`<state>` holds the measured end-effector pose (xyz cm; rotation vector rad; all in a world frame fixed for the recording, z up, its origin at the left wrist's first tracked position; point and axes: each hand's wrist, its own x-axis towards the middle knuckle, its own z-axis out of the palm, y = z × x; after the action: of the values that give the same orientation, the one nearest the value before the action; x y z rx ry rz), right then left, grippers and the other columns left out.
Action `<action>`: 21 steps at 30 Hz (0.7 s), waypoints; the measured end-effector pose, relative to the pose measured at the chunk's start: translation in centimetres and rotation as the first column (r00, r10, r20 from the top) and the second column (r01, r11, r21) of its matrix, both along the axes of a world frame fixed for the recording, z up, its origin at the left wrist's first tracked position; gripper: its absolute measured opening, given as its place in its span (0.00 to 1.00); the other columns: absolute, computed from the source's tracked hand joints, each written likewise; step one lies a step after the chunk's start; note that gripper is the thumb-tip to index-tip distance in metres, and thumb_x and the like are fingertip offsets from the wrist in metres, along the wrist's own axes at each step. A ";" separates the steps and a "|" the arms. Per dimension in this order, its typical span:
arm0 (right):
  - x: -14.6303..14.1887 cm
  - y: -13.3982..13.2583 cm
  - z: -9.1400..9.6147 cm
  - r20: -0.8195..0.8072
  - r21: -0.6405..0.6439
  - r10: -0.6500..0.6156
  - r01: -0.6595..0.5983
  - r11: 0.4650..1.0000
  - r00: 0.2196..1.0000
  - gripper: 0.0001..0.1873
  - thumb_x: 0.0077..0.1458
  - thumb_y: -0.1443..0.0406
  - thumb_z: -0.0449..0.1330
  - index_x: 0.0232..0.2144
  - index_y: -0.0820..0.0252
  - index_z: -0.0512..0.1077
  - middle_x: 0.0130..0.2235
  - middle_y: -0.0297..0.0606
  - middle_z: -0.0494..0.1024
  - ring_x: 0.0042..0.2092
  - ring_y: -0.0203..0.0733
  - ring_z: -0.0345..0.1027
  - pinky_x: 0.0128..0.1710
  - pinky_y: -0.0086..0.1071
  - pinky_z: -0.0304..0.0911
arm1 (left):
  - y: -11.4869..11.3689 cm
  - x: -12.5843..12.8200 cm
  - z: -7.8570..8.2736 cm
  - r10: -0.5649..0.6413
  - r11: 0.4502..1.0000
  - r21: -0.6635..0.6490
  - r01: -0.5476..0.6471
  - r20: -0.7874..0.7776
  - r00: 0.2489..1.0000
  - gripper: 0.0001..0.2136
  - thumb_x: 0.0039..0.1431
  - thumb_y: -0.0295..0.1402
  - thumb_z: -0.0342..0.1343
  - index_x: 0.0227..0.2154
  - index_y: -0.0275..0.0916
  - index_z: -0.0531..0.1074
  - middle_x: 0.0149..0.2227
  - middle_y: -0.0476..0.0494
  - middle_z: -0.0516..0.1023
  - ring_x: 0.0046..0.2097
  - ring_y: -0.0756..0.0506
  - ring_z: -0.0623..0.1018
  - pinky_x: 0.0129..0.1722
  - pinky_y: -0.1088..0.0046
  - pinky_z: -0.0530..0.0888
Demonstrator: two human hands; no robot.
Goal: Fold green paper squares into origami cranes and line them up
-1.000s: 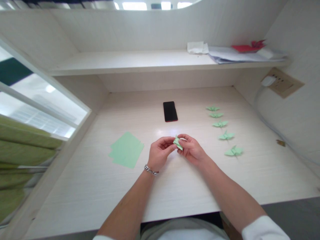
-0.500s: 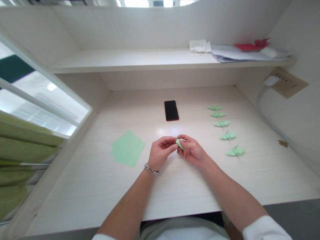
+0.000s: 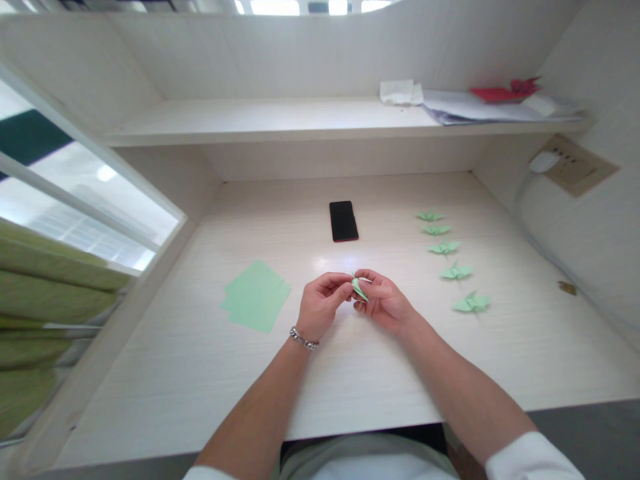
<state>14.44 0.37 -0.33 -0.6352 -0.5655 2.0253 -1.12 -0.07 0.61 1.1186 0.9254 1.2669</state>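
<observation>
Between my two hands, above the middle of the desk, is a small folded piece of green paper [image 3: 359, 289], narrow and pointed at its lower end. My left hand [image 3: 323, 303] pinches it from the left with thumb and fingers; a metal chain bracelet [image 3: 303, 339] circles that wrist. From the right, my right hand [image 3: 385, 301] grips the same paper, thumb on its near face. Fingers hide part of the folds. A fanned stack of green paper sheets [image 3: 257, 298] lies left of my hands. To the right stand several green paper cranes [image 3: 471, 303] in a row.
A black phone [image 3: 343, 221] lies beyond my hands. The shelf [image 3: 260, 119] above holds papers [image 3: 470, 108], a white folded tissue [image 3: 401, 93] and a red paper crane [image 3: 524, 87]. A white cable [image 3: 533, 233] runs from the wall socket [image 3: 575, 167] down the right side.
My fingers shift very slightly on the folded green paper, and a bit more of its near face shows. Everything else stays in place.
</observation>
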 end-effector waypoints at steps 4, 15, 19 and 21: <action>0.0 0.0 0.1 -0.007 0.005 0.006 -0.006 1.000 1.000 0.15 0.47 0.66 0.68 0.39 0.57 0.70 0.32 0.34 0.77 0.33 0.37 0.71 0.28 0.27 0.63 | -0.1 0.1 0.2 0.026 0.999 0.026 -0.025 -0.027 0.999 0.09 0.51 0.32 0.64 0.35 0.35 0.77 0.30 0.44 0.79 0.29 0.51 0.76 0.30 0.75 0.74; -0.2 -0.1 0.2 -0.002 -0.031 -0.025 0.025 0.999 1.000 0.15 0.46 0.67 0.68 0.38 0.56 0.71 0.31 0.32 0.76 0.30 0.32 0.69 0.29 0.27 0.63 | -0.4 0.2 0.2 0.062 0.997 0.045 -0.060 -0.043 0.997 0.12 0.44 0.31 0.67 0.35 0.36 0.78 0.33 0.43 0.81 0.32 0.48 0.78 0.34 0.72 0.77; -0.2 -0.1 0.2 0.007 -0.034 -0.022 0.022 0.999 1.000 0.15 0.45 0.67 0.69 0.37 0.56 0.71 0.31 0.32 0.76 0.30 0.33 0.69 0.28 0.27 0.63 | -0.4 0.2 0.2 0.058 0.998 0.043 -0.056 -0.051 0.997 0.12 0.45 0.32 0.67 0.35 0.36 0.78 0.33 0.42 0.81 0.32 0.47 0.79 0.34 0.71 0.77; -0.2 -0.1 0.2 0.001 -0.032 -0.021 0.021 0.999 1.000 0.15 0.46 0.67 0.69 0.38 0.57 0.71 0.31 0.32 0.76 0.30 0.33 0.69 0.28 0.27 0.64 | -0.4 0.1 0.1 0.051 0.998 0.041 -0.049 -0.051 0.997 0.12 0.45 0.32 0.67 0.35 0.36 0.78 0.33 0.42 0.81 0.32 0.47 0.79 0.34 0.71 0.77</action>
<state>14.24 0.27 -0.18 -0.6584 -0.5263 2.0179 -0.99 -0.43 0.76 1.1700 0.9760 1.3069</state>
